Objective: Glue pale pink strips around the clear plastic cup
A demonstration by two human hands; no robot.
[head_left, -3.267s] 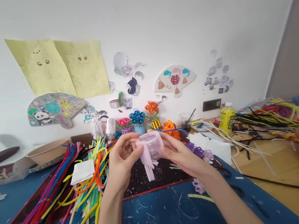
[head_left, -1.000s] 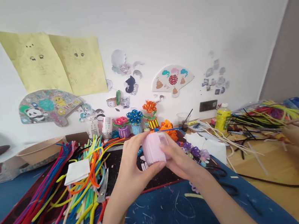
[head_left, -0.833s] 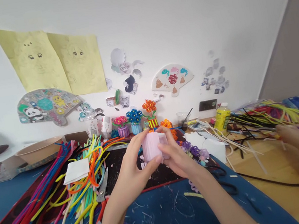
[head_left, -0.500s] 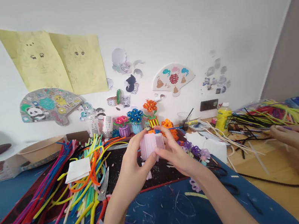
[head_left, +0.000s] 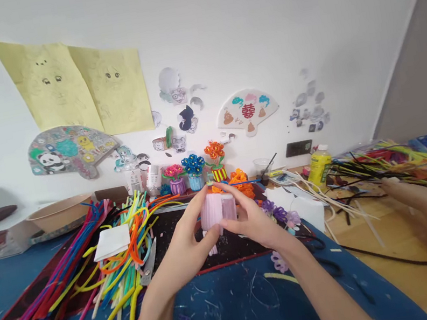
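Between my two hands is a small pale pink pot (head_left: 213, 212) with upright ridges, which look like pipe cleaners set side by side. My left hand (head_left: 189, 232) holds it from the left, thumb across the lower front. From the right, my right hand (head_left: 254, 216) grips it, its thumb near the left one and its fingers over the far rim. The pot's back is hidden. Below it, a short pale pink piece (head_left: 212, 249) lies on the dark mat (head_left: 178, 242). Purple looped flowers (head_left: 275, 212) lie just right of my right hand.
Coloured pipe cleaners (head_left: 124, 262) and scissors (head_left: 149, 263) lie to the left. Finished flower pots (head_left: 194, 174) stand by the wall. A yellow bottle (head_left: 319, 166) stands at right. Another person's hands (head_left: 420, 199) are over the wooden table, near more pipe cleaners (head_left: 383, 170).
My hands still hold the pink pot, which has turned slightly and shows a little more of its front. At right, the other person's hands have moved apart.
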